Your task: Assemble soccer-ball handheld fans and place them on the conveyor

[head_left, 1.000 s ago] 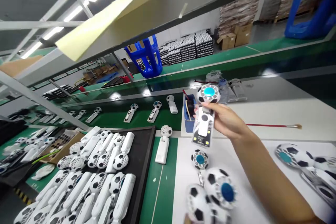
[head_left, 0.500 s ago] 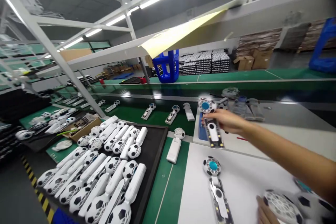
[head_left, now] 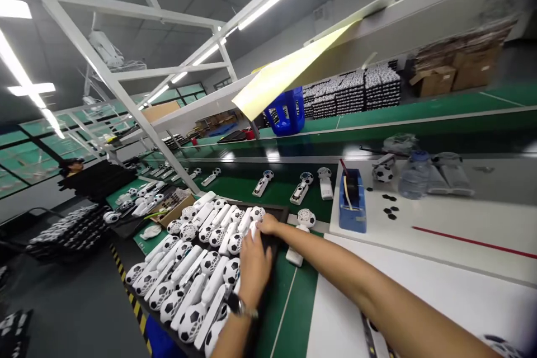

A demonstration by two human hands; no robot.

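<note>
Green belt: the long green conveyor belt [head_left: 247, 185] runs past you, with a few small white fans lying on it, well apart from each other.
White surface: the flat white surface [head_left: 423, 285] is on your right side. A thin red line crosses it.
Black tray: the big black flat tray [head_left: 274, 246] sits in front of you on the left. It is full of white handheld fans with soccer-ball heads [head_left: 197, 260], packed side by side in rows.
Blue holder: the blue plastic tape holder [head_left: 351, 201] stands on the white surface, near the far edge.
Your left hand: your left hand [head_left: 254, 268] lies flat on the fans at the right side of the tray. Its grip is loose and open, and it holds nothing you can see. A dark watch is on that wrist.
Your right hand: your right hand [head_left: 268, 225] reaches to the tray's far right corner and touches a fan there. You cannot tell if its fingers are closed on it.
Lone fan: one white fan with a round grille head [head_left: 302, 222] lies on the green strip just beside the tray, close to your right arm.
</note>
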